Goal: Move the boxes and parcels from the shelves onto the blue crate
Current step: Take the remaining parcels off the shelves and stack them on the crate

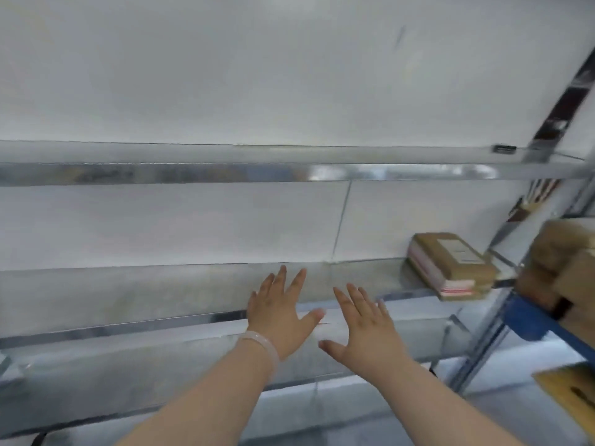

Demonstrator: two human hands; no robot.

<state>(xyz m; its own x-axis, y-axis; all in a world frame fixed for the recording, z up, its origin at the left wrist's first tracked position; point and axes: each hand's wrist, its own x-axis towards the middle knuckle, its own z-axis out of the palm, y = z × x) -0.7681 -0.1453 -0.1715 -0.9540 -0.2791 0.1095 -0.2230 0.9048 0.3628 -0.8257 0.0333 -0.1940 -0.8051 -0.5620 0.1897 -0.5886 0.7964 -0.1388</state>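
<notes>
Both hands reach forward with nothing in them: the left hand (280, 312) and the right hand (363, 329) are flat, backs up, with fingers straight and spread, held side by side and apart in front of the middle shelf (128, 291). Whether the fingertips touch the shelf cannot be told. A pale bracelet (260, 344) sits on the left wrist. The part of the middle shelf behind the hands is bare metal. At the far right end of the same shelf lies a brown parcel (450, 265) with a white label on top and a pink and white side, well apart from both hands. Beyond that right end, an edge of the blue crate (528, 317) shows, with brown boxes (566, 268) stacked on it, blurred. Above the middle shelf runs an upper shelf (193, 172) against a white wall (257, 75), and below it a lower shelf (128, 381) of the same metal.
</notes>
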